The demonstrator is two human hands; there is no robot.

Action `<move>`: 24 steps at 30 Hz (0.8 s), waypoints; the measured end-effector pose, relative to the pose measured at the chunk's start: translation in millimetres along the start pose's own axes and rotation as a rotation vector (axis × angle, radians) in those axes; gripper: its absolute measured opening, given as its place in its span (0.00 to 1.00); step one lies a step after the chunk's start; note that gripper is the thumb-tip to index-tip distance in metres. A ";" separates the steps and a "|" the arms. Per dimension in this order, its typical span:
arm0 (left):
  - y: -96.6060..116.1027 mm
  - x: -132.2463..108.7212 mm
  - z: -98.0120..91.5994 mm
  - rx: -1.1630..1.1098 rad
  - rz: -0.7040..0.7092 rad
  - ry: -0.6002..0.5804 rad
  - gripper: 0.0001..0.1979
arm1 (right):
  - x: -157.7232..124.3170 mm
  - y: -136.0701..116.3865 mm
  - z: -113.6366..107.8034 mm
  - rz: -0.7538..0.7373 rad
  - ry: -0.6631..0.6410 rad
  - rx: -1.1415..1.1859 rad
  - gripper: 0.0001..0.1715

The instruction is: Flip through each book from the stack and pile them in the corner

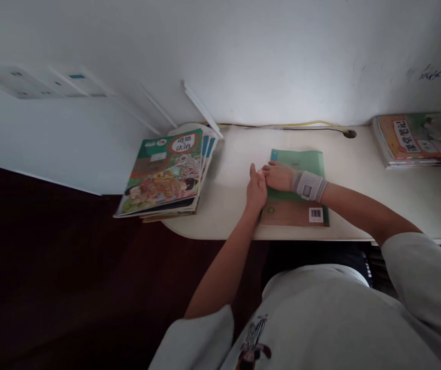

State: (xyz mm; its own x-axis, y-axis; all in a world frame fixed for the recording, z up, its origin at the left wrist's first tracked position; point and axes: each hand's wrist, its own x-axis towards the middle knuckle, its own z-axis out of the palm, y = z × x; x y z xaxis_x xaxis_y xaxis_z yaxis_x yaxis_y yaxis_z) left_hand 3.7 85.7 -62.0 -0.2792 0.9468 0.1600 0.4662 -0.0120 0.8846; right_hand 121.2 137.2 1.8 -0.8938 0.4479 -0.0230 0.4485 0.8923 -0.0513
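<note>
A green and brown book [293,211] lies back cover up on the white table, its barcode near the lower right corner. My left hand [256,189] is at the book's left edge, thumb raised, its fingers partly hidden. Against it, my right hand [278,176] rests over the book's left part, its fingertips meeting my left hand. Whether either hand grips the book's edge cannot be made out. A grey band with a buckle wraps my right wrist.
On the white table [228,180], a stack of books [162,174] overhangs the left end. Another stack [421,139] stands at the far right. Cables [305,124] run along the wall to a round hole [349,134]. The table's front edge is near my body.
</note>
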 end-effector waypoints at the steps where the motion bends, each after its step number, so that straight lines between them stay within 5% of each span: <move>1: 0.2 0.2 -0.4 -0.012 0.005 0.001 0.39 | -0.5 0.7 -6.4 -0.040 -0.019 -0.030 0.17; 6: 0.9 -0.7 -0.4 -0.069 -0.057 -0.039 0.40 | -39.0 17.5 -46.1 -0.096 0.046 -0.168 0.20; 12: -0.5 -1.8 4.5 0.135 0.062 -0.092 0.36 | -160.8 67.4 -81.4 0.156 0.337 -0.123 0.20; 15: 0.3 -3.4 9.2 0.280 0.163 -0.134 0.33 | -224.5 91.4 -67.8 0.344 0.429 -0.084 0.20; 18: 1.4 -6.3 12.3 0.405 0.214 -0.177 0.32 | -272.0 109.4 -32.0 0.443 0.333 -0.078 0.20; 24: 6.8 -11.6 7.4 0.627 0.285 -0.234 0.30 | -310.2 124.8 18.8 0.388 0.104 -0.157 0.20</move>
State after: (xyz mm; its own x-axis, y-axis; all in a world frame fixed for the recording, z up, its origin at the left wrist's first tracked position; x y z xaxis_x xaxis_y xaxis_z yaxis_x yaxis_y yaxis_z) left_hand 16.3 77.0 -61.1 0.0795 0.9791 0.1871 0.9069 -0.1489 0.3941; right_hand 454.4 108.5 -16.3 -0.6571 0.7484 0.0901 0.7537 0.6505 0.0937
